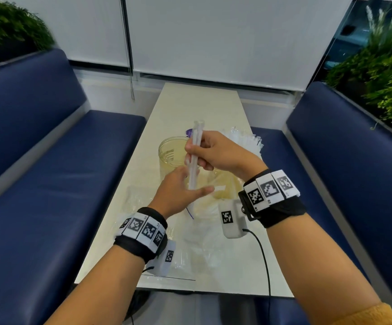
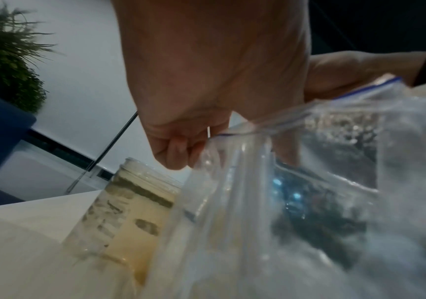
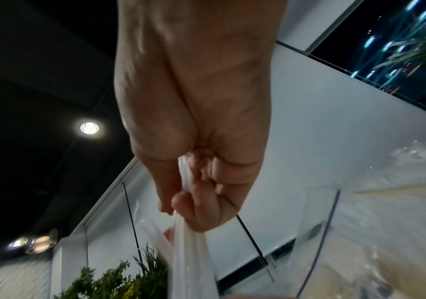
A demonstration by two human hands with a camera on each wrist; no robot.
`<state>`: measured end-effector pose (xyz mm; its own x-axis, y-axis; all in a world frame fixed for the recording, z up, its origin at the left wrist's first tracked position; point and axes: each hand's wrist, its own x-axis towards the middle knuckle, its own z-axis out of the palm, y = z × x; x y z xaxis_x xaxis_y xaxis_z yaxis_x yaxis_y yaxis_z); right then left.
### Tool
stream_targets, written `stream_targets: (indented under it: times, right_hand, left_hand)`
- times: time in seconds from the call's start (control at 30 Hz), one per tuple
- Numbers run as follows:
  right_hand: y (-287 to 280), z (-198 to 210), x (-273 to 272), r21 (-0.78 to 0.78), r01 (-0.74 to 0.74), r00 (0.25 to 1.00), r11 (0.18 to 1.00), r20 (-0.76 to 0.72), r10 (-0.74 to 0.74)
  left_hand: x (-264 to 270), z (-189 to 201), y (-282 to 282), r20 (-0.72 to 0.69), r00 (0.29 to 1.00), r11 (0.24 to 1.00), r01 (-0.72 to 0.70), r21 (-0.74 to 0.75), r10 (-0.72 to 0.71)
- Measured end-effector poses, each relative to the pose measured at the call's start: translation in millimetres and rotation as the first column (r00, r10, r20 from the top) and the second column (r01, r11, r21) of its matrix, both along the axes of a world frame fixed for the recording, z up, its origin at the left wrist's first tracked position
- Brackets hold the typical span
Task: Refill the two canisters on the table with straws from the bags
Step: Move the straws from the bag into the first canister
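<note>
My right hand grips a small bundle of white straws and holds it upright above the table; the right wrist view shows the fingers curled round the straws. The bundle's lower end reaches down to a clear zip bag. My left hand is at the bag's mouth, and in the left wrist view its fingers pinch the bag's blue-lined edge. A clear open canister stands just behind both hands. A second yellowish canister shows dimly under my right wrist.
Another clear bag of straws lies at the back right of the narrow cream table. Blue benches flank the table, with plants behind them. A wrist cable trails over the near table edge.
</note>
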<state>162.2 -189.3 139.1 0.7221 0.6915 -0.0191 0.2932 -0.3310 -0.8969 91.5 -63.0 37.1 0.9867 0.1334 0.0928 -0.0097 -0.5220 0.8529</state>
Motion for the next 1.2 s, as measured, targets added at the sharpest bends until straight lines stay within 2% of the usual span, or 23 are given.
stream_targets:
  times: [0.13, 0.17, 0.3, 0.43, 0.53, 0.67, 0.77, 0.83, 0.9, 0.93, 1.1, 1.2]
  right_hand:
    - [4.5, -3.1, -9.6, 0.064, 0.058, 0.997, 0.996, 0.052, -0.061]
    - [4.5, -6.5, -10.7, 0.047, 0.066, 0.992, 0.997, 0.108, -0.070]
    - [7.0, -27.4, -13.0, -0.213, 0.115, 0.889, 0.970, 0.458, -0.005]
    - [13.3, -26.0, -13.2, -0.245, 0.192, 0.837, 0.950, 0.547, -0.028]
    - [14.0, -2.6, -9.2, -0.150, 0.177, 0.863, 0.973, 0.499, -0.080]
    - [1.5, 53.5, 7.9, 0.137, 0.244, 0.841, 0.960, 0.462, -0.280]
    - [-21.8, 89.0, 35.5, 0.317, 0.354, 0.702, 0.880, 0.531, -0.474]
    - [-38.4, 94.8, 58.9, 0.350, 0.426, 0.591, 0.834, 0.590, -0.550]
    - [-48.4, 82.5, 82.2, 0.291, 0.528, 0.495, 0.798, 0.657, -0.568]
    - [-50.1, 70.3, 91.2, 0.237, 0.583, 0.477, 0.777, 0.675, -0.564]
    - [-50.6, -20.1, 116.1, -0.082, 0.700, 0.581, 0.709, 0.644, -0.499]
    - [-52.9, -53.8, 114.6, -0.154, 0.714, 0.628, 0.683, 0.572, -0.528]
  left_hand:
    - [11.9, -0.4, -4.1, 0.008, 1.000, 0.998, -0.016, -0.064, 0.017]
    - [13.0, -0.8, -3.4, 0.020, 1.000, 0.997, -0.019, -0.079, 0.021]
    - [12.2, 7.7, -5.1, 0.071, 0.996, 0.991, -0.037, -0.125, 0.046]
    - [11.8, 4.9, -5.3, -0.015, 0.998, 0.989, -0.061, -0.131, 0.060]
    - [10.1, -2.8, -2.1, -0.070, 0.996, 0.990, -0.070, -0.126, 0.061]
    - [8.4, -7.9, 4.9, -0.065, 0.995, 0.996, -0.082, -0.041, 0.079]
    - [9.8, -12.9, 13.9, -0.047, 0.993, 0.994, -0.108, 0.011, 0.108]
    - [10.5, -12.0, 18.0, -0.070, 0.988, 0.990, -0.142, -0.020, 0.141]
    - [11.8, -9.0, 20.2, -0.073, 0.985, 0.987, -0.157, -0.026, 0.154]
    - [12.8, -7.9, 20.8, -0.063, 0.987, 0.988, -0.152, -0.023, 0.150]
    - [15.4, -2.3, 19.6, -0.048, 0.988, 0.988, -0.150, -0.026, 0.149]
    - [13.1, 2.7, 16.9, -0.036, 0.989, 0.988, -0.148, -0.042, 0.147]
